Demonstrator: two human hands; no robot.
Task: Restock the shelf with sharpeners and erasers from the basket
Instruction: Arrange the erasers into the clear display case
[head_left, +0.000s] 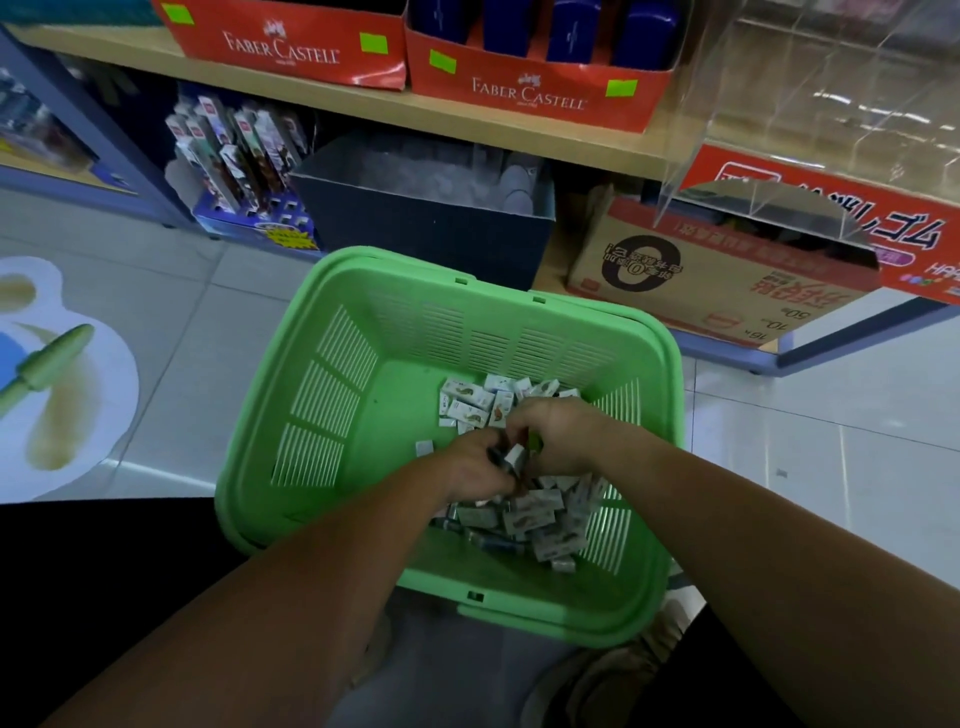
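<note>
Green basket (332, 364), one; two hands (480, 467) (561, 436) inside

erasers (470, 405) in basket (332, 364) | basket before shelf (363, 104)

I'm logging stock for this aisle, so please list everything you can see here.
basket: one, green, on the floor before the shelf
packs: many, white and grey, piled in the basket's right half
display boxes: two, red, on the upper shelf
bin: one, dark, lower shelf, behind the basket
pen stand: one, blue, left of the bin
carton: one, brown, right of the bin
case: one, clear, above the carton
floor sticker: one, white and blue, left of the basket
left hand: in the basket, grip on a few packs
right hand: in the basket, fingers curled on the same packs
</note>
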